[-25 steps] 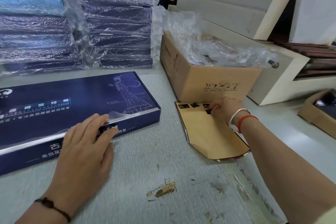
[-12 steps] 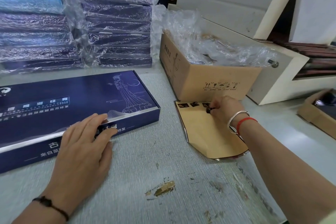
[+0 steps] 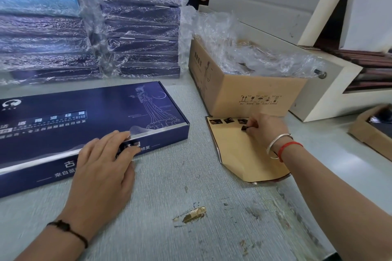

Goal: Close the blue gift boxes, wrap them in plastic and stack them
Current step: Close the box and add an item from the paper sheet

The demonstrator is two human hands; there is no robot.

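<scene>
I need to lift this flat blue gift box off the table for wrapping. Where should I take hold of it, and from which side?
Probably by its two short ends, one hand each. The blue gift box lies flat and long, too wide for one hand. The left hand already rests on its near edge; the right end is free.

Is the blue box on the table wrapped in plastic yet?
No, the blue box under the left hand is bare, unlike the wrapped stacks behind it.
</scene>
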